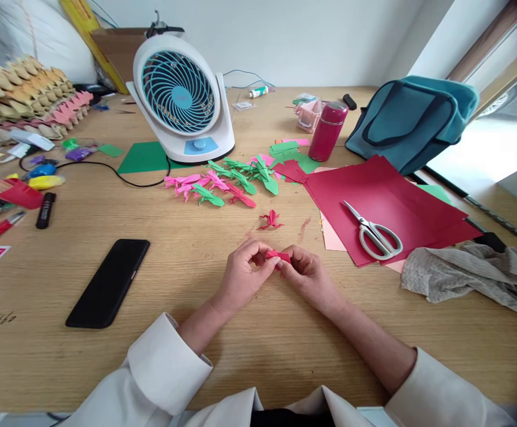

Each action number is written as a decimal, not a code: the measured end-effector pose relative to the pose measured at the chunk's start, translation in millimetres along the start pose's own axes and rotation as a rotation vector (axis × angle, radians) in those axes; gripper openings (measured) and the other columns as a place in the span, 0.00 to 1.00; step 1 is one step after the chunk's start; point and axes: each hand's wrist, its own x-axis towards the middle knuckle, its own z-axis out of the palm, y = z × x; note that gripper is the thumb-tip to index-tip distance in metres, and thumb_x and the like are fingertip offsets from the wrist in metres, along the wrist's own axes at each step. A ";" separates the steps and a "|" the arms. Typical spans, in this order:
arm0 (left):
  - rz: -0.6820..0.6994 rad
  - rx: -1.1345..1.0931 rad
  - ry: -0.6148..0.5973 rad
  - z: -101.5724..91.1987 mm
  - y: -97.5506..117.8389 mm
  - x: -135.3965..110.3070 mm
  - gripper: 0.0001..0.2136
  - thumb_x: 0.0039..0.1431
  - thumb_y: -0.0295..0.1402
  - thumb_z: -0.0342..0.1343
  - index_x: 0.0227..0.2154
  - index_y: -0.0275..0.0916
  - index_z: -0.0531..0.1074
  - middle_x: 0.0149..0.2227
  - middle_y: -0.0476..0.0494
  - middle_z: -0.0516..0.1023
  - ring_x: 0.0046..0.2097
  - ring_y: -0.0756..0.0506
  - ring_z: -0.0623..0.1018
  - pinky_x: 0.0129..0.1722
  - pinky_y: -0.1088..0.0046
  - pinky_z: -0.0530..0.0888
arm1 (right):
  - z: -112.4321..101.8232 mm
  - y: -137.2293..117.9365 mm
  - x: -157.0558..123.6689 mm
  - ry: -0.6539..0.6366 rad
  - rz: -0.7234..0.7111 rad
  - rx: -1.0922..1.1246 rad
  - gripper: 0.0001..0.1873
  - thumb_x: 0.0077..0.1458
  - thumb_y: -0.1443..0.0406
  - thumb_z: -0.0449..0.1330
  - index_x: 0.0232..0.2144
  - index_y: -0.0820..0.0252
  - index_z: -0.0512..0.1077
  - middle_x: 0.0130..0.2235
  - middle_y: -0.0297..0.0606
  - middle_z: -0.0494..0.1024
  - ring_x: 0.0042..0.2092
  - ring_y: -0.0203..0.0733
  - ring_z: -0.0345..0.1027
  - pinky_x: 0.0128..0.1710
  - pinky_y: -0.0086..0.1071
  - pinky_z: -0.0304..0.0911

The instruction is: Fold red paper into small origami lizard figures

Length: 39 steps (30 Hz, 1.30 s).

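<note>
My left hand (243,276) and right hand (308,274) pinch the folded red paper (278,256) toward the tabletop's near edge. It looks light and easily crushed, so I'd hold its creases.

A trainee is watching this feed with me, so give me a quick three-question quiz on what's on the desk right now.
1. True or false: the scissors lie on the red sheets.
2. What do the left hand and the right hand pinch between them? A: a green sheet. B: a small folded red paper. C: a pen.
3. Fill in: the black phone lies flat on the table to the person's ____ of both hands.

Key: 1 true; 2 B; 3 left.
</note>
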 end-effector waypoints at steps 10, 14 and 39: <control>0.167 0.108 0.046 -3.0 9.2 -0.6 0.05 0.55 0.23 0.58 0.26 0.38 0.69 0.28 0.50 0.71 0.31 0.51 0.71 0.31 0.76 0.70 | 2.8 -1.0 -1.3 -0.021 0.000 0.089 0.14 0.57 0.54 0.61 0.30 0.59 0.69 0.31 0.35 0.74 0.34 0.37 0.66 0.36 0.31 0.62; 0.224 0.098 0.034 -3.1 10.6 -2.1 0.05 0.56 0.24 0.59 0.28 0.38 0.69 0.29 0.49 0.72 0.32 0.51 0.72 0.32 0.76 0.70 | 3.2 2.6 -2.3 -0.050 -0.008 0.090 0.12 0.58 0.56 0.62 0.31 0.59 0.71 0.32 0.36 0.75 0.35 0.38 0.68 0.39 0.32 0.64; -0.014 -0.029 -0.031 -2.7 7.9 0.0 0.06 0.55 0.26 0.60 0.24 0.37 0.70 0.27 0.49 0.71 0.31 0.51 0.71 0.32 0.76 0.68 | 4.0 4.9 -2.7 -0.071 0.029 0.080 0.13 0.58 0.57 0.61 0.28 0.60 0.68 0.27 0.31 0.66 0.30 0.34 0.57 0.31 0.29 0.56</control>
